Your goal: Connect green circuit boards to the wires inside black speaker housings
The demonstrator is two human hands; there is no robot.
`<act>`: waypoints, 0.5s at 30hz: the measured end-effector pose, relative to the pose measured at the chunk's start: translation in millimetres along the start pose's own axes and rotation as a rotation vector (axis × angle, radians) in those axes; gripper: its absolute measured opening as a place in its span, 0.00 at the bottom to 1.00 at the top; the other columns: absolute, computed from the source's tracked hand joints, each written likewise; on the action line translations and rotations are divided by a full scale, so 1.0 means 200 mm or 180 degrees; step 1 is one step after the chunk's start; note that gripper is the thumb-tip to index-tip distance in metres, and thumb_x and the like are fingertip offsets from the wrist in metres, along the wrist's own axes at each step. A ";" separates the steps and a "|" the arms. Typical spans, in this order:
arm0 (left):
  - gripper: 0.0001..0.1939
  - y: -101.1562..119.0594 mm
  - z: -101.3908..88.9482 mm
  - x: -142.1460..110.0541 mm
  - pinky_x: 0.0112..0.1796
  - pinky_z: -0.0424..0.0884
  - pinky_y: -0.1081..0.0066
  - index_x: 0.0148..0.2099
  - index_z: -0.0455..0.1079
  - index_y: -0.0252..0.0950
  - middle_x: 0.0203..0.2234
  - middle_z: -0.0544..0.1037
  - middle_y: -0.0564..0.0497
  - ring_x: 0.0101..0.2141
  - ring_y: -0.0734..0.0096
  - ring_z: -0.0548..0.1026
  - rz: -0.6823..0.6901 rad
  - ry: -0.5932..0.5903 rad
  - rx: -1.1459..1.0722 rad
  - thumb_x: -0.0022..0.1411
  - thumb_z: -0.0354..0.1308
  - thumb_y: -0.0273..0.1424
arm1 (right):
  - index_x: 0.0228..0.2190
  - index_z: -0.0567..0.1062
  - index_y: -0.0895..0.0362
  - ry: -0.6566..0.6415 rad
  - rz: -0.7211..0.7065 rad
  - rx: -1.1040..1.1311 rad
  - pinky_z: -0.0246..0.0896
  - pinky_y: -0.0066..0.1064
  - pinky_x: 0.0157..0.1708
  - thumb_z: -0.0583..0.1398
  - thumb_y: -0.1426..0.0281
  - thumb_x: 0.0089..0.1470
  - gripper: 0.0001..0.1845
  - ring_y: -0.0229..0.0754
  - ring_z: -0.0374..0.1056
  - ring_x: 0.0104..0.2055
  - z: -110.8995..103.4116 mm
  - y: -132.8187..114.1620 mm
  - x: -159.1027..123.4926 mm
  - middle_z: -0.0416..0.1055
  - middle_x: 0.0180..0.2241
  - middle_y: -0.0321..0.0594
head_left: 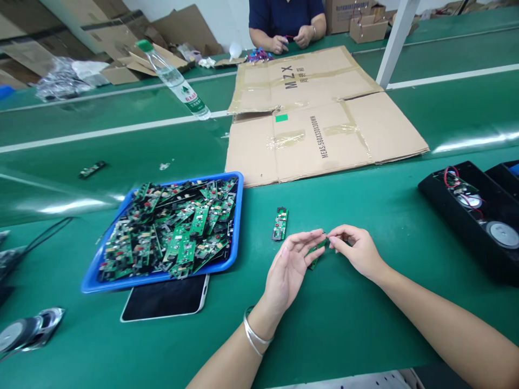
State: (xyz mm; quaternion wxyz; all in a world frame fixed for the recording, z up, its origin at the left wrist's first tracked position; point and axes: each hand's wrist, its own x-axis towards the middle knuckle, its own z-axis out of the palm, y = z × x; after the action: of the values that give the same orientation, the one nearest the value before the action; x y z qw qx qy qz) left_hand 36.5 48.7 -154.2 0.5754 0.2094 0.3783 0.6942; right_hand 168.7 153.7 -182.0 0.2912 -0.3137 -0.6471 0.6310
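My left hand [291,265] and my right hand [353,248] meet over the green table [344,319]. Between their fingertips they pinch a small green circuit board [317,253], tilted, mostly hidden by the fingers. A silver bangle sits on my left wrist. Another small green circuit board [279,223] lies flat on the table just left of my hands. Further left, a blue tray [239,216] is heaped with several similar boards.
A phone [164,300] lies under the tray's front edge. Flattened cardboard [320,113] and a water bottle [175,81] lie beyond. Black speaker housings [474,216] sit at right, a loose speaker [28,329] at left. A person [286,24] sits across the table.
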 end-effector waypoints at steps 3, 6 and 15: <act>0.13 -0.01 0.00 0.01 0.47 0.68 0.60 0.42 0.70 0.36 0.45 0.74 0.44 0.47 0.57 0.71 0.0086 0.0395 0.0384 0.60 0.55 0.39 | 0.29 0.73 0.58 0.0059 0.0172 0.0417 0.65 0.28 0.28 0.61 0.61 0.49 0.12 0.36 0.68 0.25 0.00 0.00 0.00 0.72 0.24 0.37; 0.09 -0.03 0.00 0.01 0.38 0.72 0.67 0.39 0.72 0.34 0.37 0.76 0.45 0.38 0.63 0.75 0.0054 0.0761 0.1156 0.56 0.60 0.33 | 0.32 0.73 0.58 -0.0130 0.0308 0.1000 0.68 0.32 0.32 0.62 0.59 0.49 0.14 0.38 0.70 0.28 0.00 0.00 0.01 0.74 0.28 0.40; 0.07 -0.04 0.00 0.01 0.33 0.72 0.72 0.35 0.76 0.34 0.31 0.76 0.49 0.29 0.72 0.74 0.0097 0.0696 0.1154 0.51 0.64 0.29 | 0.37 0.70 0.56 -0.0825 0.0605 0.2109 0.65 0.41 0.46 0.61 0.60 0.51 0.15 0.45 0.71 0.42 0.01 -0.04 0.00 0.74 0.40 0.44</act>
State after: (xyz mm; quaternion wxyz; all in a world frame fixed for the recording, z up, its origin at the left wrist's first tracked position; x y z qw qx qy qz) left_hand 41.1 50.3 -161.1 0.4733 0.2387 0.5540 0.6420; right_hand 167.4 152.8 -174.9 0.2327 -0.1785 -0.4071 0.8650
